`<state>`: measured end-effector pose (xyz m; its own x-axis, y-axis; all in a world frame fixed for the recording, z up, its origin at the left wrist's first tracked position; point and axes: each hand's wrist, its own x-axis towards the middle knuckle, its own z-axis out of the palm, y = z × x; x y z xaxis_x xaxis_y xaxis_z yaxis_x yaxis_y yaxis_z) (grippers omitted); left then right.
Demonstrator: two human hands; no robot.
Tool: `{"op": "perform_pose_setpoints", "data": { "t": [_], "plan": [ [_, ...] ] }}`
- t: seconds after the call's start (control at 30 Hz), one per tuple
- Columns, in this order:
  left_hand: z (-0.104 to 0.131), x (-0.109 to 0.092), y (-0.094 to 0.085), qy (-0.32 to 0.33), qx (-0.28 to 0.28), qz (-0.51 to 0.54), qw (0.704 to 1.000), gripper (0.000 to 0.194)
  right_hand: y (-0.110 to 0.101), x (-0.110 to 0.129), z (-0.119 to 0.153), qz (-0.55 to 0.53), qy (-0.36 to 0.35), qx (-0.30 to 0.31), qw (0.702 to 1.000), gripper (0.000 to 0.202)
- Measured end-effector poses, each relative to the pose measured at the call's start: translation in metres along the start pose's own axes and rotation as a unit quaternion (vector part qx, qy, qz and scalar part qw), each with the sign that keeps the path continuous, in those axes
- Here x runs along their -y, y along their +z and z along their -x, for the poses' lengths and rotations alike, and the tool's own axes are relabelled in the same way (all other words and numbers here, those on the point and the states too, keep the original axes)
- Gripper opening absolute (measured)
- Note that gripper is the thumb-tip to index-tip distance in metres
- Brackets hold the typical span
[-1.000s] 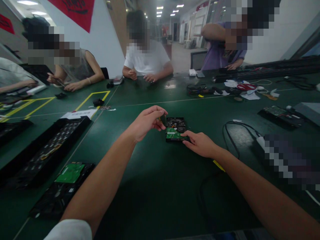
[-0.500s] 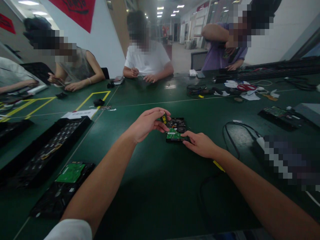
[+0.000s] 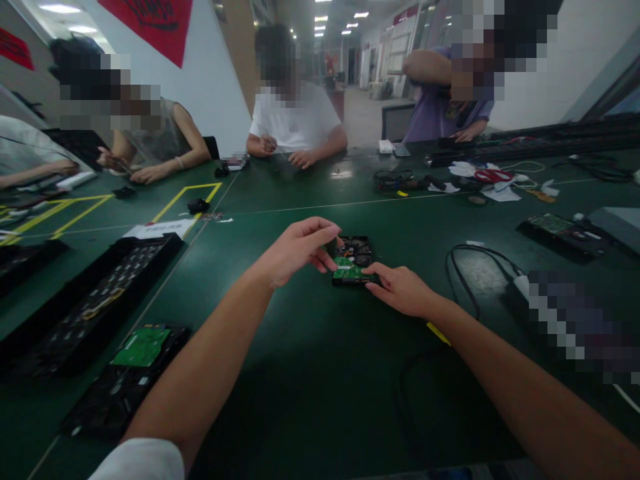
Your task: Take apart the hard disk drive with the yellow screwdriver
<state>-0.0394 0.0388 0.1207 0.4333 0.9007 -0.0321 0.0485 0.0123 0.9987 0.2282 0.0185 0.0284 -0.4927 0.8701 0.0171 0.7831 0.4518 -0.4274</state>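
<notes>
A hard drive [image 3: 357,245] lies on the green table with its green circuit board [image 3: 350,269] facing up. At its left side is my left hand [image 3: 300,252], fingers curled and thumb and fingertips drawn together over the board. They close around a small screwdriver, whose black and yellow handle showed between them a moment ago; the fingers now hide almost all of it. My right hand [image 3: 406,290] pinches the drive's near right corner between thumb and forefinger, the forefinger resting on the board's edge.
Another hard drive [image 3: 127,377] lies by my left forearm, beside a long black tray [image 3: 100,300]. At right are a looped black cable [image 3: 465,248], a drive [image 3: 557,233] and a blurred-out object [image 3: 575,320]. Co-workers sit across the table, near scissors [image 3: 493,175] and wires.
My left hand's fingers have rolled, so the yellow-marked handle seen earlier is covered. My right hand and the hard drive have stayed nearly still.
</notes>
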Motion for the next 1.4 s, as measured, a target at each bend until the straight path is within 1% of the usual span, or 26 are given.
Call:
{"op": "perform_pose_setpoints", "data": {
  "t": [0.17, 0.33, 0.53, 0.67, 0.8, 0.97, 1.1, 1.4],
  "plan": [
    [-0.0003, -0.0009, 0.0003, -0.006, -0.006, 0.025, 1.000, 0.031, -0.0015, 0.0010, 0.0009, -0.001, -0.004, 0.002, 1.000, 0.037],
    [-0.0023, -0.0005, -0.0033, 0.005, -0.007, 0.008, 1.000, 0.031, -0.0017, 0.0012, 0.0010, 0.002, 0.003, 0.003, 1.000, 0.038],
    [-0.0025, 0.0013, -0.0051, -0.004, 0.023, 0.039, 0.999, 0.035, -0.0013, 0.0011, 0.0006, 0.004, 0.004, 0.000, 1.000, 0.038],
    [-0.0032, 0.0021, -0.0051, -0.001, 0.020, 0.060, 0.998, 0.035, -0.0005, 0.0001, 0.0007, 0.001, -0.004, -0.002, 1.000, 0.039],
    [-0.0037, 0.0032, -0.0050, 0.007, 0.006, 0.039, 0.999, 0.039, 0.0003, -0.0001, 0.0007, -0.005, -0.002, -0.005, 1.000, 0.038],
    [-0.0026, 0.0039, -0.0040, 0.013, 0.015, 0.005, 1.000, 0.038, 0.0001, 0.0005, 0.0004, -0.019, -0.001, -0.003, 1.000, 0.038],
    [-0.0018, 0.0024, -0.0032, 0.012, 0.024, -0.001, 1.000, 0.036, -0.0006, 0.0006, 0.0005, -0.027, 0.001, -0.002, 1.000, 0.038],
    [-0.0030, 0.0028, -0.0043, 0.015, 0.023, -0.004, 1.000, 0.036, -0.0009, 0.0002, -0.0001, -0.035, 0.025, 0.004, 0.999, 0.039]
  ]
}}
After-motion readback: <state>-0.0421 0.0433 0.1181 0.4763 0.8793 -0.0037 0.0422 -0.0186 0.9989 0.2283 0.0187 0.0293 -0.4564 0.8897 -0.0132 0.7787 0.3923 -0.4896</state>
